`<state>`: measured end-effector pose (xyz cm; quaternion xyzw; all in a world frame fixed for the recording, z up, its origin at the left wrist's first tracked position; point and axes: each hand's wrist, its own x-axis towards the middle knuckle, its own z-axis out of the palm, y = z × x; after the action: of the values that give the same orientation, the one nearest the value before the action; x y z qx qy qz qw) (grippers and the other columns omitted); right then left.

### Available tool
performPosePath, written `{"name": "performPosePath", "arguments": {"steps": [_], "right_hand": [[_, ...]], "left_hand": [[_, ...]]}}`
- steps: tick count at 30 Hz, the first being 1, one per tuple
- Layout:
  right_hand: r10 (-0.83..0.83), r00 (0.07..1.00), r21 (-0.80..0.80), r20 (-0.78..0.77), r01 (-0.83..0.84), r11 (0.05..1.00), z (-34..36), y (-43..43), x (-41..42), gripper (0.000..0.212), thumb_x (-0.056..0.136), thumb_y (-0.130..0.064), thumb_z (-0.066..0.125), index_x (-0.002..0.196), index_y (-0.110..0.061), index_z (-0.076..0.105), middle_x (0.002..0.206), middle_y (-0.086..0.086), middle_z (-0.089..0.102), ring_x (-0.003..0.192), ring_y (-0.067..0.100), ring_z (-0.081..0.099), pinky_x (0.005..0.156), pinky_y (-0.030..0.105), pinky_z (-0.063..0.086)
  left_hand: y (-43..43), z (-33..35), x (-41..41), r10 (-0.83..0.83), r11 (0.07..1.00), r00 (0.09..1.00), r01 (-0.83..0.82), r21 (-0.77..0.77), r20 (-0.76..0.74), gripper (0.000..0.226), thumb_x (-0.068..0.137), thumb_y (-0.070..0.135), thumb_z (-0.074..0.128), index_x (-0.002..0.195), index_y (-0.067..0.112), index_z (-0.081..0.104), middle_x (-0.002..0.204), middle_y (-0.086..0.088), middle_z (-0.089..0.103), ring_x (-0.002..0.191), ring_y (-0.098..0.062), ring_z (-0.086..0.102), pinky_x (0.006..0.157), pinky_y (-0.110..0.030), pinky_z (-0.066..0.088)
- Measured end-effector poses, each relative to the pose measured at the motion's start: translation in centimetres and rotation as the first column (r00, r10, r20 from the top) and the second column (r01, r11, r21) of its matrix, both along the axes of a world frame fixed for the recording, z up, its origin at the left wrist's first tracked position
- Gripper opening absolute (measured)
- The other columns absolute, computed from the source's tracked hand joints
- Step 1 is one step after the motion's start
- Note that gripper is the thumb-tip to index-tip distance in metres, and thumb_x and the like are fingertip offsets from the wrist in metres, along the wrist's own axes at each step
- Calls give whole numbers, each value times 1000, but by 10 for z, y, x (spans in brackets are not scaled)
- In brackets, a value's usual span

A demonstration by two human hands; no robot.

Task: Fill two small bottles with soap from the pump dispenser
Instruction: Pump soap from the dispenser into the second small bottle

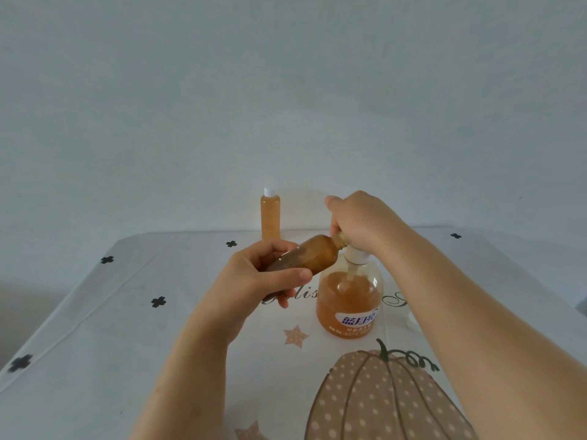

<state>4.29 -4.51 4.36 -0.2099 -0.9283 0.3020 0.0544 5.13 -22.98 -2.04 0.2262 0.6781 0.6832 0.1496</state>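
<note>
Item: pump dispenser [349, 300], clear, part-full of amber soap, stood near the counter's [127, 328] centre; right hand [359, 220] sat on its pump head, fingers curled down around it. Item: open small bottle [314, 255], amber, tilted, neck up against the pump nozzle; left hand [263, 281] held it, fingers [276, 249] and thumb wrapped round its lower body. Item: capped small bottle [270, 217], filled, upright at the far edge, left of the dispenser. Item: white cap [412, 322], right of the dispenser, partly hidden by the forearm. Cloth: pumpkin print [381, 401], near side.
</note>
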Motion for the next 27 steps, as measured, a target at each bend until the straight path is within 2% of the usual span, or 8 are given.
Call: {"name": "performPosePath", "arguments": {"steps": [3,6,10,13,16,19,24,27], "right_hand": [[5,1000,16,-11,-4,1000,-2,3,-3,40,105,-25,33,103,-6,68,93,12,63,86,28,60,78,36,48],[-18,1000,25,-9,19,1000,-2,3,-5,47,104,-35,34,99,-7,71,84,9,63,74,24,57,70,34,44],[-21,1000,38,-1,21,999,3,1,-2,46,100,-36,35,98,-8,72,85,8,67,72,25,58,76,36,48],[-19,1000,57,3,19,998,13,0,1,50,101,-42,35,96,-9,72,79,7,68,70,25,61,82,38,53],[-20,1000,107,6,20,994,20,1,3,56,103,-46,30,95,-9,71,73,7,65,63,23,61,80,37,54],[-22,1000,110,6,21,994,18,2,3,54,103,-44,30,97,-8,71,76,8,66,67,23,61,82,37,54],[-29,999,103,12,28,994,13,1,0,48,102,-40,33,98,-10,70,82,8,67,73,24,61,81,37,52],[-25,1000,99,4,24,995,9,4,-3,43,101,-34,34,98,-9,70,83,8,64,72,24,58,75,35,47]], "left_hand": [[-1,-2,-1,-9,1000,1000,9,-7,-4,36,64,21,90,97,18,75,73,-7,67,65,-22,61,65,-35,49],[0,-3,0,-14,1000,1000,13,11,4,26,68,21,81,94,20,75,72,-8,66,66,-25,59,68,-40,45],[1,-2,1,-43,999,999,43,18,21,29,66,20,80,94,20,74,70,-11,63,64,-26,55,68,-40,41],[1,-1,3,-79,995,995,75,67,56,36,64,12,75,100,14,72,71,-13,62,61,-23,56,62,-29,47],[1,0,4,-110,989,991,103,104,71,41,61,11,76,102,9,69,72,-14,61,60,-22,57,59,-25,50],[0,0,3,-113,987,991,104,124,71,45,54,20,80,97,11,71,72,-16,62,61,-23,58,58,-25,50],[-2,0,2,-121,987,991,115,116,50,31,55,24,80,85,22,75,71,-15,63,61,-25,58,62,-27,50],[-2,0,1,-110,990,993,105,94,47,29,57,23,80,85,25,75,72,-14,64,61,-24,58,66,-31,48]]}}
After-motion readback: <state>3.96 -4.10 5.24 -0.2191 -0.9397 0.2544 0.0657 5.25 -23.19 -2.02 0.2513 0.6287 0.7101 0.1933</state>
